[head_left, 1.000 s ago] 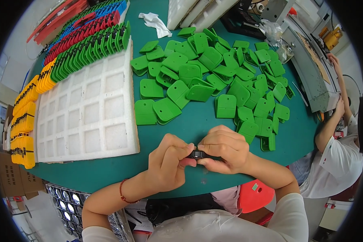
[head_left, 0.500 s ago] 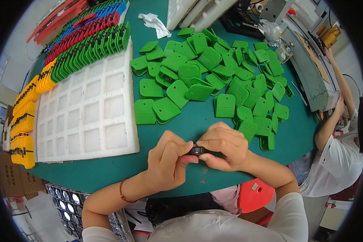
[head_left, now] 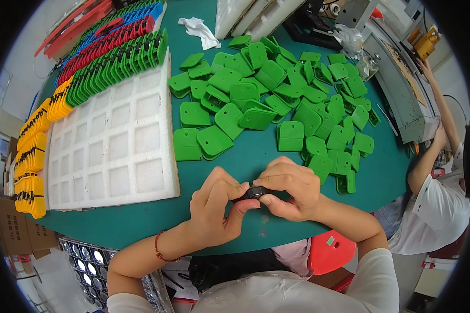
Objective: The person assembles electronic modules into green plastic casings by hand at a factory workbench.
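Black part (head_left: pixel 256 193), small, held above the table (head_left: pixel 235 162) near its front edge, between both hands. Left hand (head_left: pixel 214 208): thumb and fingers pinch its left end. Right hand (head_left: pixel 292 189): thumb and fingers pinch its right end. Green pieces (head_left: pixel 228 120) lie heaped beyond the hands; white foam tray (head_left: pixel 165 156) to their left.

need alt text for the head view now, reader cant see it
A person's left hand and right hand pinch a small black part between them over a green table. Beyond them lies a scattered pile of green pieces; at left, a white gridded tray edged with rows of coloured pieces.
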The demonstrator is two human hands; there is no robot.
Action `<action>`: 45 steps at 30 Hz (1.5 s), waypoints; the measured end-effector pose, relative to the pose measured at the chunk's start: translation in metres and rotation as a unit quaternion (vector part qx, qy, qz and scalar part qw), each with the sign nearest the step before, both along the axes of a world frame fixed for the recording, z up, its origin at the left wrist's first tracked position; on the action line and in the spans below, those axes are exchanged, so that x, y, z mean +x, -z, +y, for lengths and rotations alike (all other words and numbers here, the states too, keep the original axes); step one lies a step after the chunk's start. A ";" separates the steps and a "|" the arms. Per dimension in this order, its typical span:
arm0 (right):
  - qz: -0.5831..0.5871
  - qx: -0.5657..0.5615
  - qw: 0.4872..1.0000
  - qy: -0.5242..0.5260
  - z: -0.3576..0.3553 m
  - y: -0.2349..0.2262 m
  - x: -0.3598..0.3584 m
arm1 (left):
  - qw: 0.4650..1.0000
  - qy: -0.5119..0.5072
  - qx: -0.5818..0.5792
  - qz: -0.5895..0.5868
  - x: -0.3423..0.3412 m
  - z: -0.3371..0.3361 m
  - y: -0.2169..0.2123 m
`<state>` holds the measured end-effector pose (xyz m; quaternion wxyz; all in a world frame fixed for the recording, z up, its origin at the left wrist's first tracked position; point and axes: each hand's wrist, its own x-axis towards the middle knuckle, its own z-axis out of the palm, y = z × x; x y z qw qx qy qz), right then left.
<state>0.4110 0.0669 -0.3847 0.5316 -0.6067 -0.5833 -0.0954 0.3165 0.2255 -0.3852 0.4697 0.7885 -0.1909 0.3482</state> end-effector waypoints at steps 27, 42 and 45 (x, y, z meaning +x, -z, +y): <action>0.064 -0.022 0.997 0.037 -0.001 -0.009 0.003 | 0.917 0.179 -0.276 0.225 0.007 0.005 0.001; -0.012 -0.021 1.000 0.011 -0.002 -0.005 0.007 | 0.962 0.053 -0.190 0.191 0.001 0.002 -0.003; -0.012 -0.020 1.000 0.011 -0.003 -0.005 0.007 | 0.963 0.057 -0.184 0.187 0.001 0.003 -0.003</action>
